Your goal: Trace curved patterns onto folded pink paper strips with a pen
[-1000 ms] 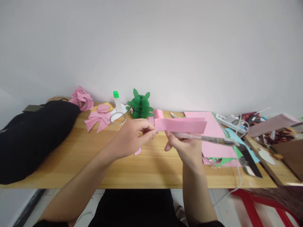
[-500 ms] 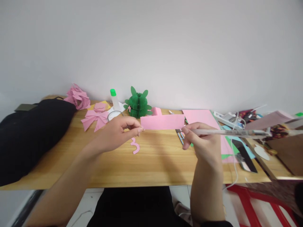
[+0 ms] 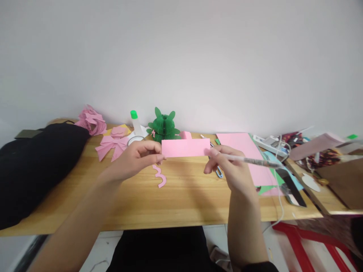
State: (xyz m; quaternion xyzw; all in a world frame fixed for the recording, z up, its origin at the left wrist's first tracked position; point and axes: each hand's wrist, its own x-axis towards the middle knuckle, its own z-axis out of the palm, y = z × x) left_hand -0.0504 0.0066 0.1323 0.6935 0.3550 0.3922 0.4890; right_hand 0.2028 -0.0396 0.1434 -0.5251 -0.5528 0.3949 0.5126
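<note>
A pink paper strip (image 3: 185, 147) is stretched level above the table, one short end in each hand. My left hand (image 3: 138, 156) pinches its left end between thumb and fingers. At the other end, my right hand (image 3: 227, 162) grips the strip's edge and also keeps a clear pen (image 3: 252, 161) that points out to the right. Below my left fingers lies a pink paper cut-out (image 3: 160, 177) shaped like a 3. Just behind the strip stands a green honeycomb paper figure (image 3: 164, 126) with leaf-like ears, a small folded pink paper (image 3: 185, 135) beside it.
A black bag (image 3: 42, 162) covers the left end of the wooden table (image 3: 136, 207). A pink paper bow (image 3: 112, 146) and a glue stick (image 3: 135, 120) sit at the back left. Pink sheets (image 3: 241, 145), a power strip (image 3: 270, 145), a white cable and a phone (image 3: 292, 189) crowd the right.
Both hands and the strip have shifted slightly left in view. The pen has turned, its far end now lower and nearer. The view itself has moved a little.
</note>
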